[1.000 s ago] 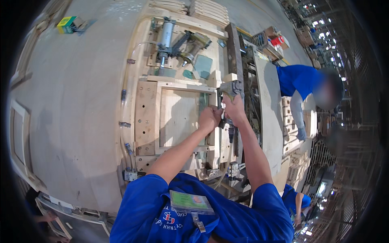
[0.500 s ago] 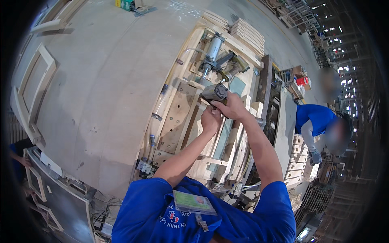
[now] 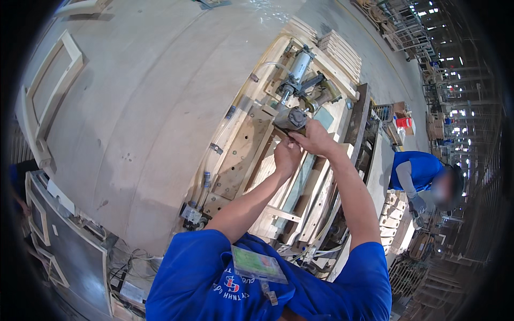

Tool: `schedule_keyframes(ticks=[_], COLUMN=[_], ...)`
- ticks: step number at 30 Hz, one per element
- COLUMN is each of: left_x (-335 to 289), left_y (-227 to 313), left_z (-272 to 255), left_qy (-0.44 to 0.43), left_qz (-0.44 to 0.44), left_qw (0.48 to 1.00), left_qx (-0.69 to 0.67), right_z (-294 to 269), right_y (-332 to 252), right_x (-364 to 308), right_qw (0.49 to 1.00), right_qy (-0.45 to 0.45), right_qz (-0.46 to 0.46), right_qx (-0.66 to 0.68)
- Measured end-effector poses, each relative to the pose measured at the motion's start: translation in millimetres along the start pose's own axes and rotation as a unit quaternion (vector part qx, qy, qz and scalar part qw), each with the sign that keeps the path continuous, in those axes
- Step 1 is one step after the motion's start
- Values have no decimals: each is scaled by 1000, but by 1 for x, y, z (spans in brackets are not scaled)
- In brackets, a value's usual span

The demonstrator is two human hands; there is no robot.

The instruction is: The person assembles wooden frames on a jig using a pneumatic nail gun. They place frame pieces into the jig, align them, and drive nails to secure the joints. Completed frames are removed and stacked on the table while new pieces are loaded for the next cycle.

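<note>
My right hand (image 3: 317, 140) grips a grey nail gun (image 3: 292, 119) by its handle, over the wooden jig (image 3: 245, 138). Right beside it, my left hand (image 3: 288, 156) is closed just below the tool's body. What its fingers hold is hidden. A second nail gun (image 3: 325, 95) lies farther along the jig, next to an air cylinder (image 3: 301, 63). Under my hands, pale wooden rails and a greenish strip (image 3: 295, 190) run lengthwise along the jig.
Stacked wooden slats (image 3: 342, 53) lie past the jig's far end. Angled wooden frames (image 3: 75, 51) rest on the broad table (image 3: 144, 107) at left. A co-worker in blue (image 3: 417, 170) bends beside stacked wood at right. Cables (image 3: 136, 257) tangle at lower left.
The view has shifted, so the jig and hands sit slightly farther right in it. Both hands stay together at the nail gun. The co-worker's gloved hand has moved slightly.
</note>
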State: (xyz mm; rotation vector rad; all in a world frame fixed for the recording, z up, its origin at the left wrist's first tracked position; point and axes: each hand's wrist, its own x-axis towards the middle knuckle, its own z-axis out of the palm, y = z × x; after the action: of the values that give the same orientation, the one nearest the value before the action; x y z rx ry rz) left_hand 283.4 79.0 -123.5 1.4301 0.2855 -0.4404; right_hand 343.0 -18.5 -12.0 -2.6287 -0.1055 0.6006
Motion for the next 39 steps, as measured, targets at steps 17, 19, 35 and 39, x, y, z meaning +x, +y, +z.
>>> schedule_keyframes(ticks=[17, 19, 35, 39], left_x=[-143, -158, -168, -168], left_y=[-12, -19, -46, -54], left_z=[-92, -107, -130, -128], left_qy=[-154, -170, -203, -188], left_qz=[-236, -246, -251, -211], left_qw=[946, 939, 927, 943], left_qx=[-158, -167, -191, -173], right_z=[61, 67, 98, 99], right_y=[-81, -97, -113, -115], right_x=[-118, -123, -137, -139], right_qw=[984, 979, 987, 986], right_qy=[-98, -141, -136, -130], right_qz=[-43, -32, -41, -23], right_qx=[140, 146, 71, 103])
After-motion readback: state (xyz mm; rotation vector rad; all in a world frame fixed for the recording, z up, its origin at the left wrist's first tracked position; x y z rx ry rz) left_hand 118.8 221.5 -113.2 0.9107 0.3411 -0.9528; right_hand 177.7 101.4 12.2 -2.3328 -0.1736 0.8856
